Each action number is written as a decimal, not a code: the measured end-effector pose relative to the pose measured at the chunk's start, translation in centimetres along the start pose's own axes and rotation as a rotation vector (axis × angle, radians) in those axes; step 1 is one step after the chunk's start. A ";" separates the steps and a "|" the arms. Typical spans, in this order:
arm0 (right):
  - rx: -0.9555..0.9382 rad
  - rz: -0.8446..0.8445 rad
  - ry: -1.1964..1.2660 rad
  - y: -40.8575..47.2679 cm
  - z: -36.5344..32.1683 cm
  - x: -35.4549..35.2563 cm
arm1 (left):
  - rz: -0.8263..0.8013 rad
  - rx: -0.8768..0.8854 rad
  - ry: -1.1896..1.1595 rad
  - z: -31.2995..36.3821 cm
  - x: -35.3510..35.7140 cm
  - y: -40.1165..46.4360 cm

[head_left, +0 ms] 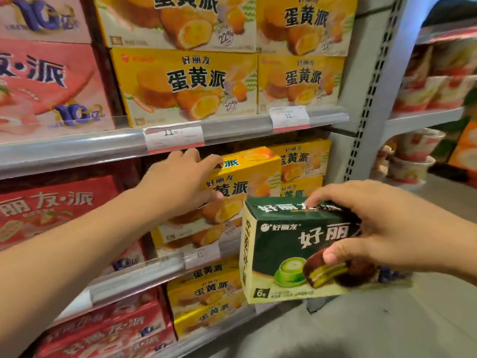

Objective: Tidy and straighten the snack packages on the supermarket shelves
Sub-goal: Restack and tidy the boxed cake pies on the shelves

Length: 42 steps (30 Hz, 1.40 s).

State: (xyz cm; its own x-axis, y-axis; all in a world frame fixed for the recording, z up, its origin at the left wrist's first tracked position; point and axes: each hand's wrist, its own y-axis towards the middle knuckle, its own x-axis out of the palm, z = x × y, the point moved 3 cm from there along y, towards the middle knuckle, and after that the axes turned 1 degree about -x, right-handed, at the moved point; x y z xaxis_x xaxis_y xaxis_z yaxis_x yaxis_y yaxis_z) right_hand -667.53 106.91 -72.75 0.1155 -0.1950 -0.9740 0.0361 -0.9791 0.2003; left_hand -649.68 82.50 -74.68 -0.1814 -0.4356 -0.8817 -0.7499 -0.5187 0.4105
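Head view, supermarket aisle. Left hand [180, 182] reaches to the middle shelf and grips a yellow cardboard egg-yolk-pie box [247, 177]: fingers curled over its top left corner, thumb on the front face. That box sits tilted, pulled out fwd of its row, atop another yellow box [191, 236] on the same shelf. Right hand [382, 228] holds a dark green cardboard snack box w/ matcha pie picture [291, 251] in the air in front of the shelves, lower right of the yellow one; fingers clamped over its top edge, thumb pressed on the front face near the pie picture. Green box roughly upright, slightly tilted, front toward camera, "6" at lower left corner. More yellow boxes [302, 161] stand further back on the middle shelf, others on the upper shelf [188, 83] and bottom shelf [206, 293]. Pink boxes [46, 83] upper left; red boxes [56, 205] at left on middle and bottom shelves. White price tags [174, 136] clipped in the grey shelf rail [77, 151], reading approx "11". Grey perforated upright [371, 86] at right; beyond it, blurred cup-shaped packs [418, 146] on the neighbouring shelves.
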 end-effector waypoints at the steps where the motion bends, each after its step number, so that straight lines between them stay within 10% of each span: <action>1: 0.008 -0.017 -0.011 -0.2 0.0 0.3 | 0.015 0.003 0.066 0.4 0.3 0.4; 18: 0.040 -0.062 -0.027 -0.6 -2.0 4.2 | -0.205 -0.232 0.002 -4.6 4.3 2.4; 22: 0.003 -0.064 -0.045 0.0 -3.2 4.5 | -0.019 -0.080 -0.027 -1.9 1.9 0.1; 26: 0.026 -0.067 -0.019 1.6 -4.8 4.7 | -0.078 0.140 -0.793 1.9 -0.2 -7.4; 30: 0.024 -0.099 -0.007 5.4 -8.4 6.3 | -0.189 -0.057 -1.412 0.8 0.3 -15.5; 42: -0.417 -0.149 0.090 18.8 -29.8 13.2 | 0.161 -0.603 -1.198 -22.4 0.3 -36.2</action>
State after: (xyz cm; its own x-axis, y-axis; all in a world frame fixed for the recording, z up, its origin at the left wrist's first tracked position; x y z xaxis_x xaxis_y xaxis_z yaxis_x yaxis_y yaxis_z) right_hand -635.70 87.64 -78.66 0.1639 -0.0296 -0.9860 0.4539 -0.8852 0.1020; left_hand -608.33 84.61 -84.59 -0.9113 0.2223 -0.3465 -0.3301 -0.8976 0.2923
